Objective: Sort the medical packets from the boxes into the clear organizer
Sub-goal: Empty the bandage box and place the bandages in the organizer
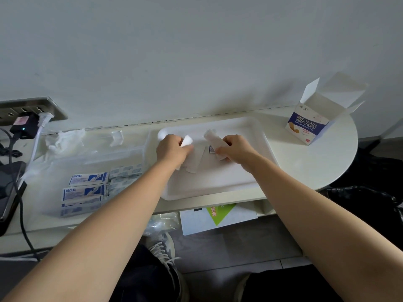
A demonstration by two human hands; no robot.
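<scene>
Both hands work over a white tray (pixel 257 171) in the middle of the table. My left hand (pixel 172 149) pinches a small white packet (pixel 187 141) at the tray's far left. My right hand (pixel 234 148) grips a bundle of white packets (pixel 212 137) that sticks out toward the wall. More white packets (pixel 192 165) lie loose on the tray between the hands, one with a blue print. The clear organizer (pixel 91 162) lies left of the tray and holds blue-and-white packets (pixel 88 178) in its near compartments. An opened bandage box (pixel 309 125) stands upright at the far right.
Crumpled white tissue (pixel 63 140) lies behind the organizer by the wall. A wall socket with a black adapter (pixel 24 125) and cables is at the far left, beside a dark device (pixel 8 188). The table's rounded right end lies past the box. Papers (pixel 218 216) lie below the table edge.
</scene>
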